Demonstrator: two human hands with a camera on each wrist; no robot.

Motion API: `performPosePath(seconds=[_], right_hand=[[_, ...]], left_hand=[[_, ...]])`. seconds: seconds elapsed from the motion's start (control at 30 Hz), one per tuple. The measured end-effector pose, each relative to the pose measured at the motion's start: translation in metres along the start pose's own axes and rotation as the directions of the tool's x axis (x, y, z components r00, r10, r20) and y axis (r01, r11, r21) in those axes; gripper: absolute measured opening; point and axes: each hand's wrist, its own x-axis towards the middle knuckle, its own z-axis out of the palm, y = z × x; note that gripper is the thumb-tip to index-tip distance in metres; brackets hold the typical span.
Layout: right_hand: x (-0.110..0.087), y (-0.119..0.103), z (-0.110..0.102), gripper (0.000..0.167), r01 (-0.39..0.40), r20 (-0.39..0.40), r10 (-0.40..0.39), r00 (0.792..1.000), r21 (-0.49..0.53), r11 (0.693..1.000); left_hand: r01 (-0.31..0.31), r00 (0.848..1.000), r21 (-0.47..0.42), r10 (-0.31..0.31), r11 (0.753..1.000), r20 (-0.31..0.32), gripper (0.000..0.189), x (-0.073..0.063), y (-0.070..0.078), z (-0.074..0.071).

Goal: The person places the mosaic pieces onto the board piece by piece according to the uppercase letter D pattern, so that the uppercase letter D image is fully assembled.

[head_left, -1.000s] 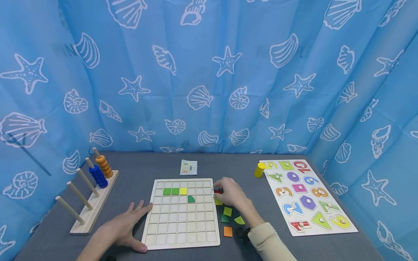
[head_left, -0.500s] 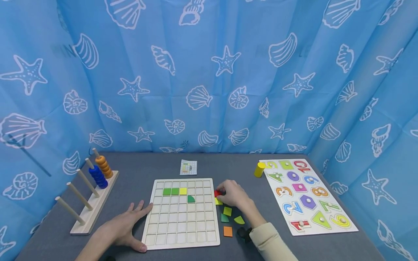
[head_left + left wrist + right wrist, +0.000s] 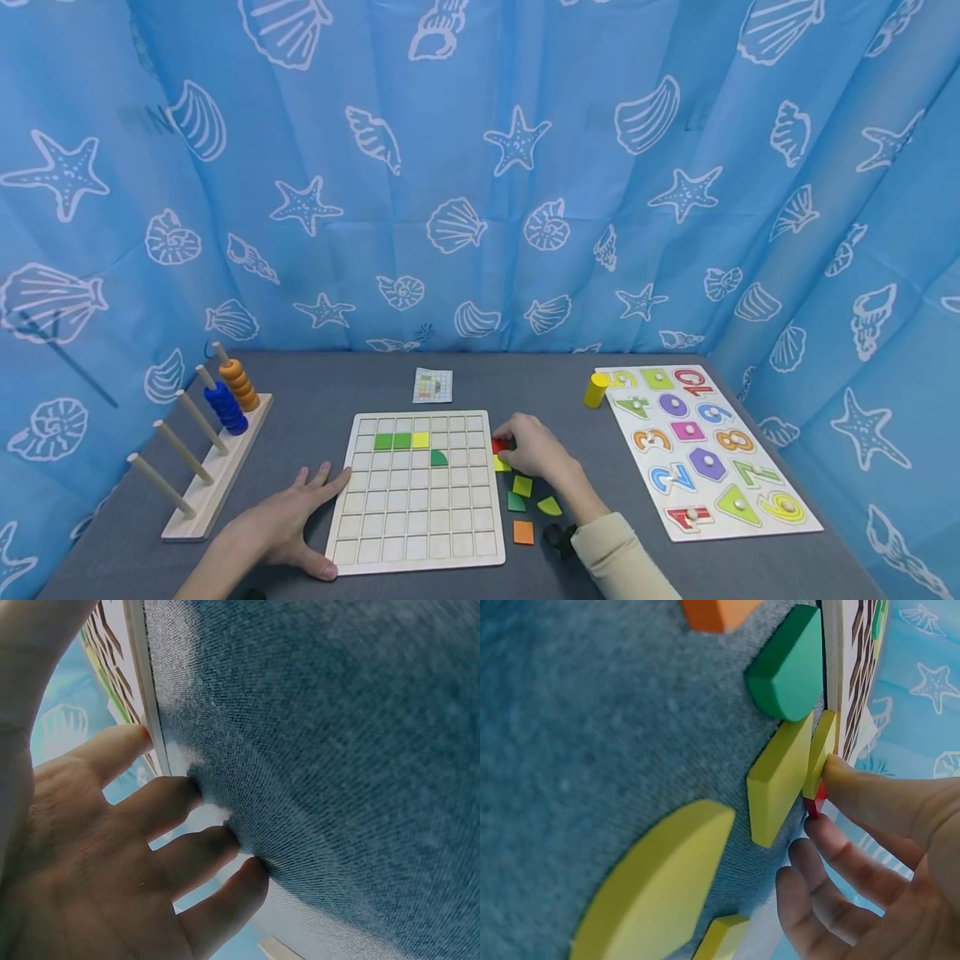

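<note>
A wooden grid board (image 3: 420, 546) lies on the grey table, bearing green squares (image 3: 393, 441), a yellow square (image 3: 421, 439) and a dark green quarter-circle (image 3: 438, 457). My left hand (image 3: 281, 521) rests beside its left edge, fingers spread, with thumb and index fingertip at the rim. At the right edge, my right hand (image 3: 536, 446) pinches a red tile (image 3: 499, 446) between thumb and fingers; much of the tile is hidden. The thumb overlaps a yellow tile (image 3: 820, 754) in the right wrist view. Nearer me lie a yellow-green square (image 3: 522, 486) and a green piece (image 3: 517, 502).
Right of the board are an orange square (image 3: 523, 532) and a yellow-green quarter-circle (image 3: 550, 506). A pattern card (image 3: 432, 386) lies behind it. A peg stand with rings (image 3: 191, 525) stands left; a yellow cylinder (image 3: 596, 391) and a number puzzle (image 3: 731, 521) are at right.
My right hand has shifted slightly right and toward me, leaving more of the red tile in view. My left hand has stayed at the board's edge.
</note>
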Motion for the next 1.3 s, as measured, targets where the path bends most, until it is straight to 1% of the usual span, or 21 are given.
performPosePath(seconds=[0.3, 0.5, 0.6, 0.8, 0.9, 0.97, 1.1, 1.3], right_hand=[[0.001, 0.002, -0.002, 0.022, 0.064, 0.043, -0.063, 0.997, -0.021, 0.998], [0.000, 0.003, -0.002, 0.021, 0.092, 0.053, -0.091, 0.994, -0.031, 0.995], [-0.001, 0.003, -0.001, 0.019, 0.088, 0.038, -0.087, 0.996, -0.036, 0.995], [-0.003, 0.000, 0.000, 0.016, 0.051, -0.054, -0.054, 0.997, -0.065, 0.997], [-0.003, -0.006, 0.000, 0.016, 0.046, -0.076, -0.050, 0.996, -0.053, 0.998], [-0.003, -0.010, 0.000, 0.017, 0.051, -0.075, -0.054, 0.996, -0.040, 0.998], [-0.002, -0.017, 0.001, 0.019, 0.059, -0.048, -0.060, 0.997, -0.024, 0.998], [-0.002, -0.027, 0.003, 0.021, 0.066, -0.023, -0.066, 0.998, -0.026, 0.997]], left_hand=[[-0.004, 1.000, -0.004, 0.004, 1.000, -0.002, 0.131, -0.001, -0.001, 0.001], [-0.013, 1.000, -0.010, 0.013, 1.000, -0.007, 0.131, -0.001, -0.002, 0.001], [-0.013, 1.000, -0.007, 0.013, 1.000, -0.012, 0.131, -0.001, -0.001, 0.001], [-0.012, 1.000, 0.003, 0.012, 1.000, -0.014, 0.131, -0.001, -0.001, 0.002], [-0.009, 1.000, 0.004, 0.009, 1.000, -0.016, 0.131, -0.001, -0.002, 0.002], [-0.012, 1.000, -0.003, 0.012, 1.000, -0.021, 0.131, -0.001, -0.002, 0.002], [-0.018, 0.999, -0.009, 0.018, 1.000, -0.030, 0.131, -0.001, -0.002, 0.003], [-0.009, 0.999, -0.017, 0.008, 1.000, -0.034, 0.133, -0.001, -0.002, 0.005]])
